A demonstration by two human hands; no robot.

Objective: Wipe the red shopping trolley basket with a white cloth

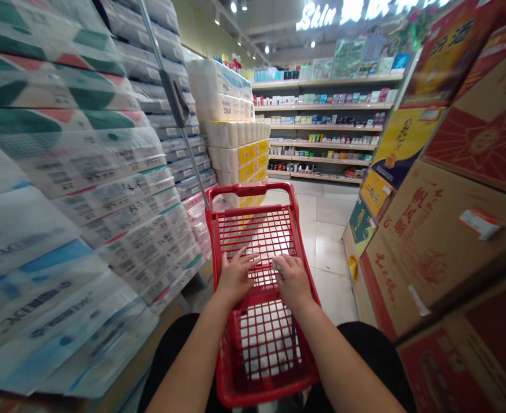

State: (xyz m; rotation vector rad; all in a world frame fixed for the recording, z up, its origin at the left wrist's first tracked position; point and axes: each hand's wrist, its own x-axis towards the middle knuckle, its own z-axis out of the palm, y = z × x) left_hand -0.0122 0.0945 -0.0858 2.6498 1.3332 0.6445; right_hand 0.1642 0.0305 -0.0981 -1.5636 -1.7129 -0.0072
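Note:
A red plastic shopping basket (258, 298) with grid walls stands between my knees, tilted toward me. Its red handle frame (253, 188) is at the far end. Over its left part, my left hand (238, 276) has its fingers spread and holds nothing. My right hand (294, 280) is at the right part with fingers bent. Something small and pale shows under its fingertips, too unclear to name. Through the grid, pale floor tiles show. A thin metal rod (192, 158) with a dark plastic piece rises at the basket's far left corner.
Stacked tissue packs (76, 149) rise close on the left, and paper roll packs (231, 126) stand farther along. Cardboard cartons (459, 235) are piled on the right. A tiled aisle (330, 246) leads to shelves of small goods (321, 126) at the back.

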